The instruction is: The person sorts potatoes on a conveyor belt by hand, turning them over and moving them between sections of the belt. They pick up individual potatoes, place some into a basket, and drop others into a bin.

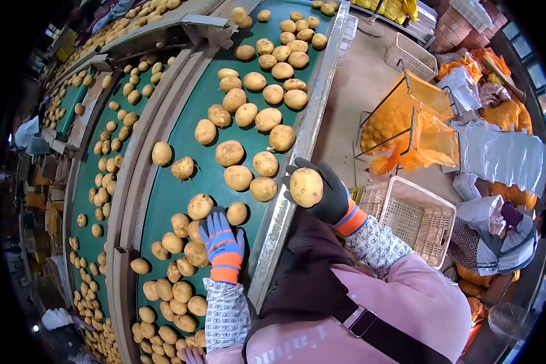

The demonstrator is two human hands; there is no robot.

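My right hand (327, 194), in a dark glove with an orange cuff, holds a yellow potato (306, 187) just past the metal right edge of the green conveyor belt (209, 182). Resting flat on the belt is my left hand (222, 242), in a blue and orange glove, its fingers apart. It touches potatoes in a cluster (191, 242), with one potato (237, 213) beside its fingertips. Many loose potatoes ride the belt ahead of both hands.
A second belt (97, 182) with potatoes runs parallel on the left. A white plastic crate (415, 218) stands on the floor at my right. Orange mesh sacks on a frame (406, 124) hang beyond it. Another person (497, 236) crouches at the far right.
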